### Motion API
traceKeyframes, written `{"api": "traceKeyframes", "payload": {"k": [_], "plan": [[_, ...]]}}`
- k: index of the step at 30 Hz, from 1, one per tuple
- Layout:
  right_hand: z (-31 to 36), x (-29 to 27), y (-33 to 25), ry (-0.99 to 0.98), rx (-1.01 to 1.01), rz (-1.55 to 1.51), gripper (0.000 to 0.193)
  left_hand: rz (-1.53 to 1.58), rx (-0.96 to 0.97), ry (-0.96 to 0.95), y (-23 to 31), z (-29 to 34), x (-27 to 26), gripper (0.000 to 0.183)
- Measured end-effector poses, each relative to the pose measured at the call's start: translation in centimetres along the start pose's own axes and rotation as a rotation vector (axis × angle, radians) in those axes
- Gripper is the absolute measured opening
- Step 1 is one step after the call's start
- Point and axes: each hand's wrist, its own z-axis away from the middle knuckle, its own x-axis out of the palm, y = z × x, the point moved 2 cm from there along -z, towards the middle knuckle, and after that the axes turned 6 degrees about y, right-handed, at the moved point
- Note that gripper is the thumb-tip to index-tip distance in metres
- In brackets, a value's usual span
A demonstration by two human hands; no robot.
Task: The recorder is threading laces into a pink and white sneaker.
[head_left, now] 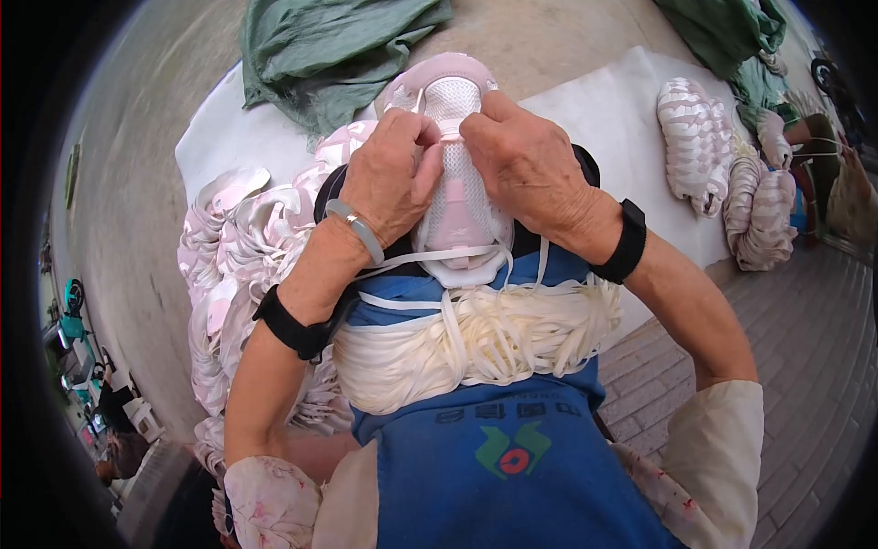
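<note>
A pink and white mesh shoe upper (457, 197) lies across my lap, its rounded pink end pointing away from me. My left hand (391, 169) is closed on the left side of its lace opening, thumb and fingertips pinched together. A short white lace piece (420, 101) shows just beyond those fingers. Opposite it, my right hand (526, 160) is closed on the right edge of the upper; what lies between its fingertips is partly hidden. Below the upper, a thick bundle of cream shoelaces (476, 339) rests on my blue apron (512, 494), with loose strands running up toward the shoe.
Many pink and white shoe uppers (219, 302) are heaped at my left. More stacked uppers (695, 151) lie on a white sheet (604, 110) at right. Green sacking (329, 55) is at the far side. Another person's hand (852, 183) shows at the right rim.
</note>
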Motion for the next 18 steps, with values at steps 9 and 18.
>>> {"api": "traceKeyframes", "payload": {"k": [9, 18], "plan": [[-1.2, 0.2, 2.5, -0.217, 0.489, -0.548, 0.012, 0.031, -0.333, -0.105, 0.0, -0.4, -0.4, 0.018], [-0.8, 0.5, 1.4, 0.089, 0.096, -0.221, 0.01, 0.09, -0.337, -0.119, -0.5, -0.8, 0.1, 0.017]]}}
